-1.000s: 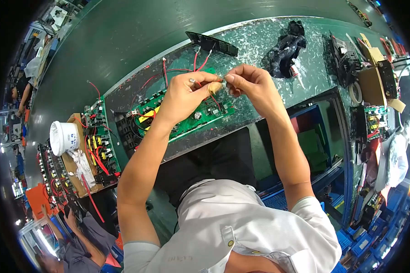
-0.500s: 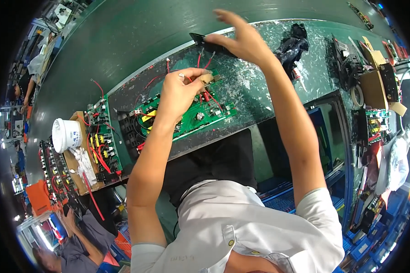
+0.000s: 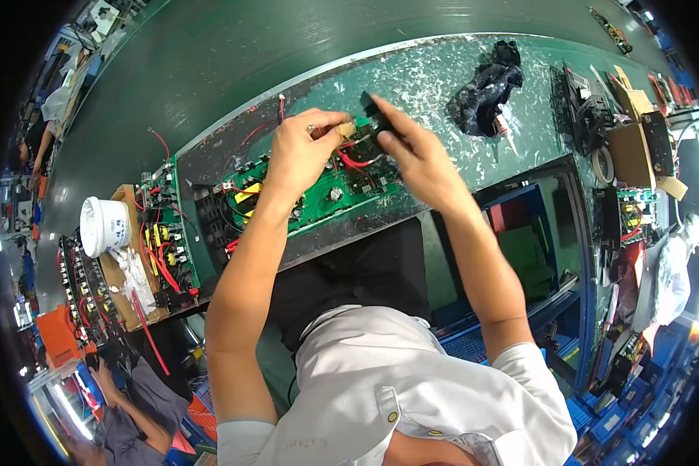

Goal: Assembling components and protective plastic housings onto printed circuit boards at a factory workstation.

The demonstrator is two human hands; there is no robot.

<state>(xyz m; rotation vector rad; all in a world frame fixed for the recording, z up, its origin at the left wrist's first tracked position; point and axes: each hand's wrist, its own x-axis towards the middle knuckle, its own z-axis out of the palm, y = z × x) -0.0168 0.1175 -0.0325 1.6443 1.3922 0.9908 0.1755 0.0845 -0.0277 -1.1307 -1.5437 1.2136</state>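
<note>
A green circuit board [image 3: 307, 211] with red wires [image 3: 351, 161] and yellow parts lies on the bench before me. Over its far edge, my left hand [image 3: 299, 155] pinches a small tan piece [image 3: 347, 131], whose kind I cannot make out. My right hand [image 3: 427, 163] grips a thin black flat piece [image 3: 373, 110] between thumb and fingers, tilted at the board's right end. Its lower part is partly hidden by the fingers. The two hands are close together but apart.
A black crumpled bag [image 3: 485, 93] and a small tube [image 3: 505, 130] lie to the right. Farther right are a tape roll [image 3: 603, 165] and a cardboard box [image 3: 631, 151]. On the left, a white tub [image 3: 105, 225] stands beside another wired board [image 3: 167, 237]. A co-worker [image 3: 136, 412] sits lower left.
My right hand has come down and left from the far side of the bench, bringing the black flat piece to the board. The left hand keeps its pinch on the tan piece.
</note>
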